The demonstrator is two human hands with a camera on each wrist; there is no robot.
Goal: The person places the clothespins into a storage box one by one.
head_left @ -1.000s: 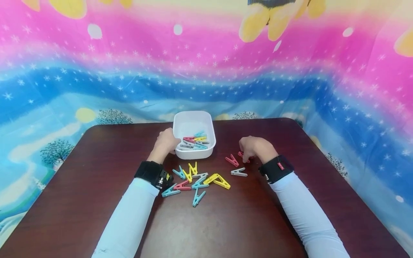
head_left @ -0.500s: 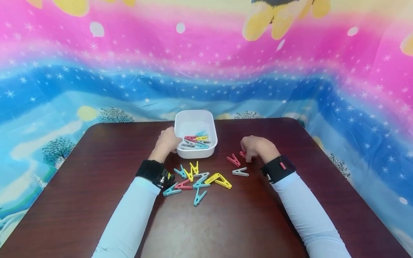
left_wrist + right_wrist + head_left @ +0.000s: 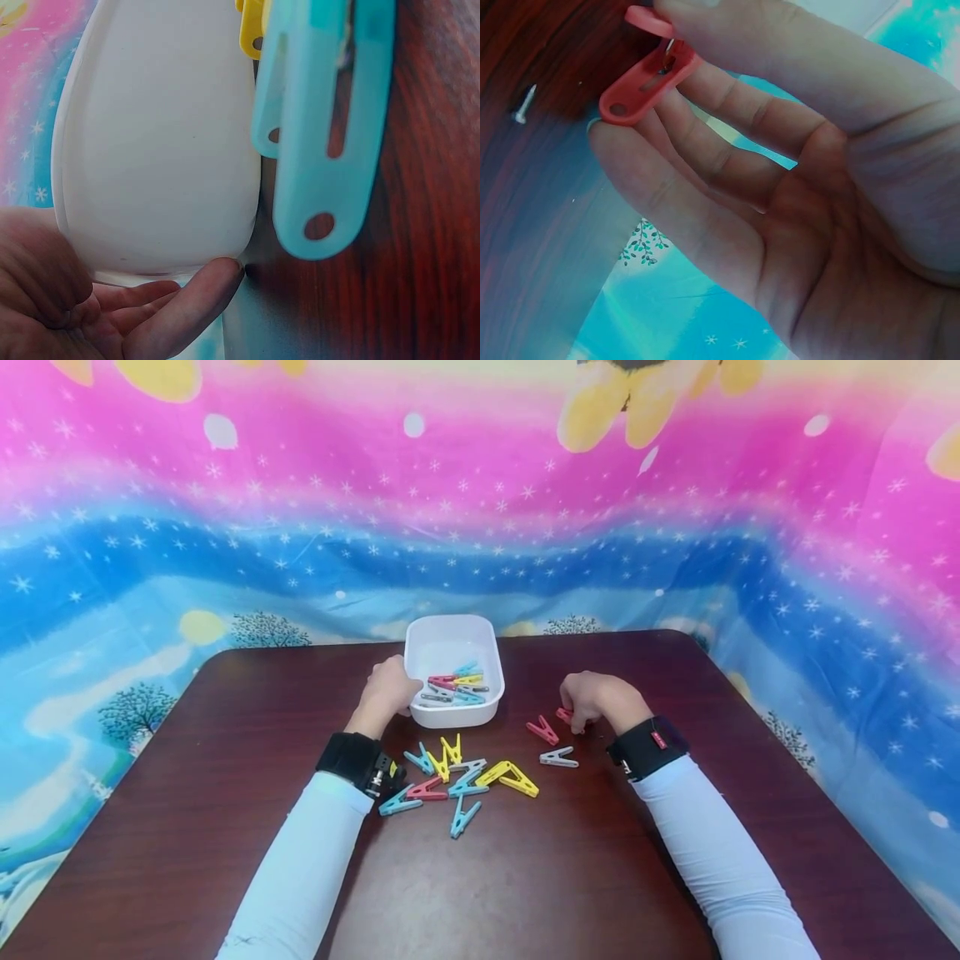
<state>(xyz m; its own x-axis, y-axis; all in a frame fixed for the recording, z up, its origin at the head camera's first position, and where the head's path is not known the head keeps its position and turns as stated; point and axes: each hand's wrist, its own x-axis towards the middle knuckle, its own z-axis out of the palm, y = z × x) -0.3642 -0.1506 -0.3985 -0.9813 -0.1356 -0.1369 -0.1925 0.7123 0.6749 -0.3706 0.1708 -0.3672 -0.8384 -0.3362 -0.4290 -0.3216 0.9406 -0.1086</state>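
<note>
My left hand (image 3: pixel 388 689) grips the near left side of a white plastic tub (image 3: pixel 453 717), thumb up at the rim. In the left wrist view its fingers (image 3: pixel 191 311) lie against the outside of the tub's end wall. Inside the tub lie several clothespins in red, yellow, blue and grey. Right of the tub, my right hand (image 3: pixel 600 700) pinches a red clothespin (image 3: pixel 641 86) between thumb and fingers, low over the table. A second red clothespin (image 3: pixel 543 730) and a grey clothespin (image 3: pixel 558 757) lie just left of that hand.
In front of the tub is a loose cluster of clothespins, among them yellow (image 3: pixel 517 781), red (image 3: pixel 426 790) and blue (image 3: pixel 463 818) ones. A small screw-like metal piece (image 3: pixel 525 105) shows on the brown table (image 3: pixel 570 877). A patterned cloth (image 3: pixel 480 552) hangs behind.
The head view shifts slightly. Both hands, the tub and the clothespins otherwise stay where they were, the right hand at the same red clothespin.
</note>
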